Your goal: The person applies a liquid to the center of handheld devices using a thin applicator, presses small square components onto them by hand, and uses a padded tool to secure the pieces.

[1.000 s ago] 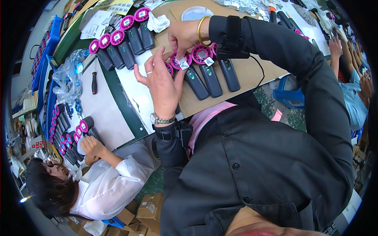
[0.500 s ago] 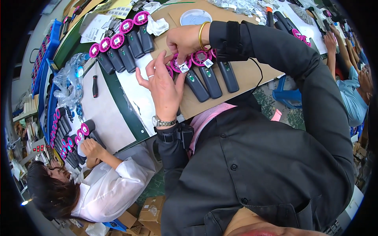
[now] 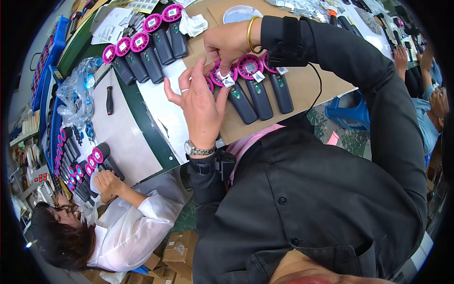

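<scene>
Several handheld fans with dark grey handles and round pink heads lie in a row on brown cardboard (image 3: 307,85). My left hand (image 3: 201,102) curves its thumb and index finger around the head of the nearest handheld fan (image 3: 243,105), its other fingers spread. From above, my right hand (image 3: 229,42), curled, presses a fingertip onto the middle of that pink head; whatever lies under the fingertip is hidden. A small silver-white square (image 3: 228,81) sits at the head's lower edge. To the right lie a second fan (image 3: 260,102) and a third fan (image 3: 282,92), partly covered by my right sleeve.
More fans (image 3: 151,64) lie at the upper left, beside a crumpled white cloth (image 3: 193,24). A round white dish (image 3: 242,14) stands behind my right hand. A screwdriver (image 3: 109,100) and plastic bags (image 3: 78,92) lie left. A co-worker (image 3: 137,217) handles fans at lower left.
The view has shifted slightly. Both hands stay at the same fan, my right fingertip still on the pink head.
</scene>
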`<state>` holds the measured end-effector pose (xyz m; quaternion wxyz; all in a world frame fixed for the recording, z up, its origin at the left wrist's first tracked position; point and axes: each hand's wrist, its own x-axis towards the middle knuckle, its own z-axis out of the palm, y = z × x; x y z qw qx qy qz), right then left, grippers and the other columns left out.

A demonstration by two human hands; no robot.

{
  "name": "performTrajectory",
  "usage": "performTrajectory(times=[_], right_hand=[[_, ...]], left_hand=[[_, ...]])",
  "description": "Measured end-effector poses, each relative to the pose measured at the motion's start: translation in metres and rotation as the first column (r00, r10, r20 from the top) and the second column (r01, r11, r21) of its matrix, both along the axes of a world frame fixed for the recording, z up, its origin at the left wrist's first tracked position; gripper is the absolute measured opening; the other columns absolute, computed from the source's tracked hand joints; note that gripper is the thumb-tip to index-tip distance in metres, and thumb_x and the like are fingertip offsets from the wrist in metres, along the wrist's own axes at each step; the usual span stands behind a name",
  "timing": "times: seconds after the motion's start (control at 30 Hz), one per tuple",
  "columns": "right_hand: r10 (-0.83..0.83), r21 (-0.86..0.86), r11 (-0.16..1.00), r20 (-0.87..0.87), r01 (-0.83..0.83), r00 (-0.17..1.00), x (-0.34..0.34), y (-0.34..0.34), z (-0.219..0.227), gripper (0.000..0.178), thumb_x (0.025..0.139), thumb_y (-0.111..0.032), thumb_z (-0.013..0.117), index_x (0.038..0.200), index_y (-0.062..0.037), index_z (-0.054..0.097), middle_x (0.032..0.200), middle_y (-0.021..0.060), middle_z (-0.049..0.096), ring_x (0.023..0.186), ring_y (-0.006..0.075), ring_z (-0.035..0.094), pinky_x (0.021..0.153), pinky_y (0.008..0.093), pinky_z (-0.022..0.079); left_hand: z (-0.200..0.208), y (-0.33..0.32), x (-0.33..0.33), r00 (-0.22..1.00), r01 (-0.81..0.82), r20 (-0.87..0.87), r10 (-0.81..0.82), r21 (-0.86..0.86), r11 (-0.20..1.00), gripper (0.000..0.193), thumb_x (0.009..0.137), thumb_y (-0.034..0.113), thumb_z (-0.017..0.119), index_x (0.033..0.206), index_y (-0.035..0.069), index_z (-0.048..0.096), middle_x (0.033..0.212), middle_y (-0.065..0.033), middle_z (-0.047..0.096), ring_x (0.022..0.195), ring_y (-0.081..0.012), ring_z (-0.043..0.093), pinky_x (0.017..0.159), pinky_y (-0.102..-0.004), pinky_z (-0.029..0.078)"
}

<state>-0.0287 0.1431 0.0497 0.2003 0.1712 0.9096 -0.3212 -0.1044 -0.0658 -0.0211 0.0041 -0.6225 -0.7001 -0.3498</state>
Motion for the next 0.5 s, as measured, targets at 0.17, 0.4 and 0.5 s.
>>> performTrajectory(times=[0.17,0.4,0.5], right_hand=[[0.057,0.159,0.986,0.025,-0.06,0.998,-0.007,-0.011,0.003,0.037,0.071,-0.016,0.102,0.094,0.0031,0.08,0.084,0.0173,0.078,0.082,0.0321,0.077,0.071,0.0429,0.058],[0.028,0.262,0.964,0.069,-0.046,0.997,-0.016,-0.021,0.008,0.034,0.068,-0.014,0.103,0.088,0.0033,0.081,0.087,0.021,0.079,0.087,0.0365,0.078,0.075,0.0464,0.06],[0.022,0.262,0.964,0.115,-0.052,0.993,-0.017,-0.016,0.007,0.055,0.065,-0.024,0.106,0.108,0.0039,0.085,0.101,0.0236,0.082,0.099,0.0391,0.08,0.086,0.0468,0.063]], left_hand=[[0.003,0.002,0.002,1.0,-0.001,0.016,0.001,-0.016,1.0,0.09,0.078,0.012,0.094,0.157,0.004,0.05,0.119,-0.0067,0.078,0.136,-0.0319,0.059,0.13,-0.0662,0.007],[0.001,0.003,0.001,0.998,0.024,0.058,-0.025,0.019,1.0,0.087,0.078,0.009,0.093,0.155,0.004,0.051,0.121,-0.0063,0.078,0.136,-0.0317,0.058,0.13,-0.0655,0.008],[0.003,0.004,0.001,0.998,0.038,0.052,-0.04,0.033,0.999,0.087,0.078,0.009,0.093,0.154,0.005,0.052,0.123,-0.006,0.078,0.136,-0.0316,0.058,0.13,-0.0651,0.008]])
